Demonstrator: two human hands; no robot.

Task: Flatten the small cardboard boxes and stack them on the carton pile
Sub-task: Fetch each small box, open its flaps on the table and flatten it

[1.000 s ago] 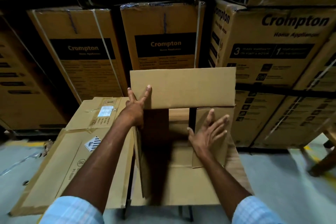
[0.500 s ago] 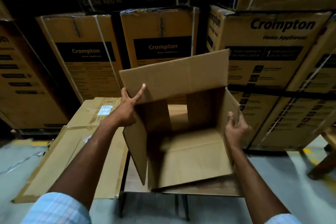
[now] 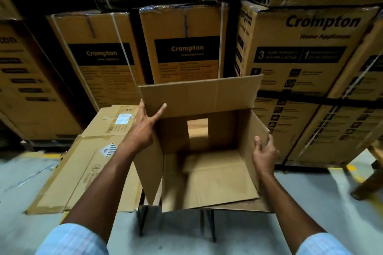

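Two sides of the box [image 3: 217, 174] are gripped, its far flap pinched by the left hand [image 3: 145, 128] and its right wall by the right hand [image 3: 264, 152], so it is held between them, seemingly to be skewed flat, the pile [image 3: 83, 163] lying left of the left hand.

Light is dim and warm; the pale floor [image 3: 186, 240] is the brightest area, and gaps between the stacked cartons [image 3: 300, 47] sink to black. Deep shadow fills the left inside of the box [image 3: 217, 176]. Motion blur smears the floor at the left and right edges and the sleeves [image 3: 72, 242]. Wide-angle distortion leans the cartons outward; small print is soft.
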